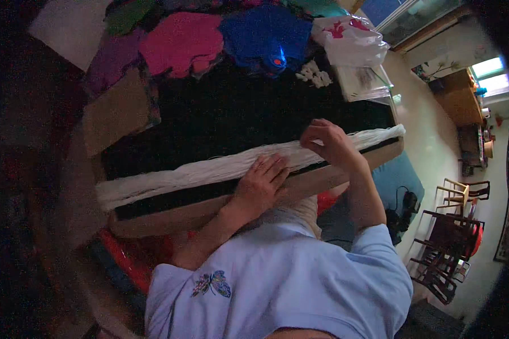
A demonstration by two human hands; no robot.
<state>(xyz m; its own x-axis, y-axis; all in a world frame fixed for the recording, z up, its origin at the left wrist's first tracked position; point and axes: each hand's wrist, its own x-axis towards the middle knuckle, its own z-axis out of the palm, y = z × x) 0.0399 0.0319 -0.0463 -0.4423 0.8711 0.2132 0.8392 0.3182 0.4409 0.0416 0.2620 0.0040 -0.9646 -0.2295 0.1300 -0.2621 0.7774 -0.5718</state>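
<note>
A long bundle of white thread strands (209,168) stretches across the black tabletop, along its near edge. My left hand (263,179) rests on the near side of the bundle around its middle, fingers stretched out flat over the strands. Just above the bundle, farther right, is my right hand (327,140), its fingers curled in and the thumb close to the index finger. Whatever may be between those fingertips is too small to make out. The bundle's right end (398,131) reaches the table's right edge, and its left end (110,195) lies at the left edge.
Pink (182,42), blue (263,37) and purple (112,62) soft pieces lie along the far side. Small white pieces (314,74) sit near a white plastic bag (353,42) and a flat clear case (365,85). Brown cardboard (119,110) lies at left. Wooden chairs (447,248) stand right.
</note>
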